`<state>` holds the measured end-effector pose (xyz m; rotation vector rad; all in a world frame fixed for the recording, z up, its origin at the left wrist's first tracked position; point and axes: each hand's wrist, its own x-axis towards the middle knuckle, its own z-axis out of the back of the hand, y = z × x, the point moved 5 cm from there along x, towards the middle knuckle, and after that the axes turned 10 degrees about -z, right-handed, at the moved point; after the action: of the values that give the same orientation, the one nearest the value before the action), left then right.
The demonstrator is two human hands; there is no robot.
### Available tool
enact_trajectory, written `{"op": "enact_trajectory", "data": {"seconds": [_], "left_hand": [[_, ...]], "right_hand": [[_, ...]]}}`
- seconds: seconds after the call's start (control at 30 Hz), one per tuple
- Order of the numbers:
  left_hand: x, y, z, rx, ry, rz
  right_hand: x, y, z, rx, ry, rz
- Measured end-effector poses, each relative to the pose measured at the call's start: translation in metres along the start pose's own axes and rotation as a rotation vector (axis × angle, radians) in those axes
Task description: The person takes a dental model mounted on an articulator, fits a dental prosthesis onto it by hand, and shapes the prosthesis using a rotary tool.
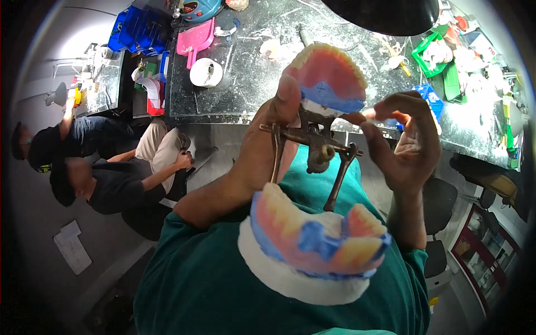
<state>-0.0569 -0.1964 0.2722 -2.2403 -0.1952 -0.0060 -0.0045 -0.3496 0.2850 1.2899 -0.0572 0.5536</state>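
Observation:
A brown metal dental articulator [319,146], opened wide, is gripped by my left hand [259,137], its thumb beside the upper model. That upper model carries a pink wax denture [332,70] with pale yellow teeth and a blue rim. Closer to me, the other half bears a lower wax denture [285,231] with teeth and blue parts on a white plaster base [296,282]. My right hand [410,137] is raised beside the upper model, fingers bent and apart, with nothing visible in them. Whether its fingertips touch the model's edge I cannot tell.
A scuffed dark workbench [240,84] lies beyond my hands, with a white round tub [206,72], a pink dustpan [195,40] and a green basket [430,53]. A black lamp shade [382,14] hangs overhead. Two people [117,181] sit at the left.

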Motion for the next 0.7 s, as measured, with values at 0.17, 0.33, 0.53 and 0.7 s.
{"op": "enact_trajectory", "data": {"seconds": [0.17,0.33,0.53,0.7], "left_hand": [[-0.002,0.007,0.01,-0.4,0.301,0.118],[-0.008,0.006,0.013,-0.013,0.123,0.16],[-0.009,-0.008,0.005,0.071,-0.081,0.174],[-0.007,-0.014,-0.002,0.203,-0.086,0.156]], "right_hand": [[0.002,0.017,-0.004,-0.165,-0.067,0.297],[0.007,0.012,-0.014,-0.155,0.012,0.377],[0.009,0.003,-0.019,-0.07,-0.022,0.401],[0.011,-0.011,-0.021,0.086,0.097,0.447]]}}
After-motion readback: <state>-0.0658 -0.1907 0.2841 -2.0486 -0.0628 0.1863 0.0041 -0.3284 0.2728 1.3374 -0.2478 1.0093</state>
